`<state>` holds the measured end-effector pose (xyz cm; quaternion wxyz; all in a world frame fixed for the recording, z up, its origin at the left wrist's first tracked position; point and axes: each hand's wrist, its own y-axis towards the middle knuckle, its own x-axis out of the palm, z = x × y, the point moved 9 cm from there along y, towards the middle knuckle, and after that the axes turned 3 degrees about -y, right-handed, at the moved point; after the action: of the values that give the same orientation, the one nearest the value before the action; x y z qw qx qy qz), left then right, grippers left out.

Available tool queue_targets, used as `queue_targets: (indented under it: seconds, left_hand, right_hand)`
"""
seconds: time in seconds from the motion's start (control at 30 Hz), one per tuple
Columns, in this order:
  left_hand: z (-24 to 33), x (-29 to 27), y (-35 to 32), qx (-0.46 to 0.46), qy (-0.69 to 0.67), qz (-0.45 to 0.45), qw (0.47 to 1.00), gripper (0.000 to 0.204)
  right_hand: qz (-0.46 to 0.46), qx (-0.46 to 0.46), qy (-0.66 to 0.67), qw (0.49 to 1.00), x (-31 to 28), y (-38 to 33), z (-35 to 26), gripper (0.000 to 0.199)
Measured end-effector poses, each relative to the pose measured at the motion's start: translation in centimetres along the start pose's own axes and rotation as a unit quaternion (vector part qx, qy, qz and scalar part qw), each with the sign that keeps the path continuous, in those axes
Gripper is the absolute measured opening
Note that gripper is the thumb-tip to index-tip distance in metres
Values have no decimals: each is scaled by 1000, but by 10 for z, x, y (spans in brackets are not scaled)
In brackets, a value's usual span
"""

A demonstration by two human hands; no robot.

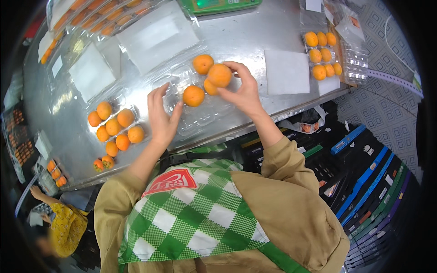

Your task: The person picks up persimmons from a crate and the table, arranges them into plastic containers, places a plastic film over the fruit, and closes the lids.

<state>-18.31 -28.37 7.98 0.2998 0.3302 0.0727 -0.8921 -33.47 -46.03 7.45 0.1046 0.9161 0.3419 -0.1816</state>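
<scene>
My right hand (246, 89) grips an orange persimmon (220, 75) between thumb and fingers, above a clear plastic tray (200, 117). Partly hidden under that fruit is another persimmon (210, 87). Two more lie beside it: one persimmon (203, 64) at the far side and one persimmon (193, 96) nearer my left hand. My left hand (163, 113) is by the tray's left side, thumb and fingers apart, holding nothing. To its left stands a second clear tray with several persimmons (113, 127); two persimmons with leafy caps (108, 161) lie at its near end.
White paper sheets (287, 72) lie on the metal table (248, 41). Filled trays (107, 16) are stacked far left; another tray of persimmons (320, 55) is at right. A green scale (218, 5) stands at the back. Dark crates (368, 182) fill the lower right. Another person (68, 227) is lower left.
</scene>
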Motion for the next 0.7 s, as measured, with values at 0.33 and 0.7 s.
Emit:
queue_targets:
  seconds: [0.33, 0.7]
  left_hand:
    - [-23, -7, 19, -76, -51, 51, 995, 41]
    - [-3, 10, 1, 25, 9, 6, 1000, 48]
  right_hand:
    - [-147, -118, -241, 952, 87, 48, -19, 52]
    - [-285, -119, -311, 899, 115, 60, -1, 56]
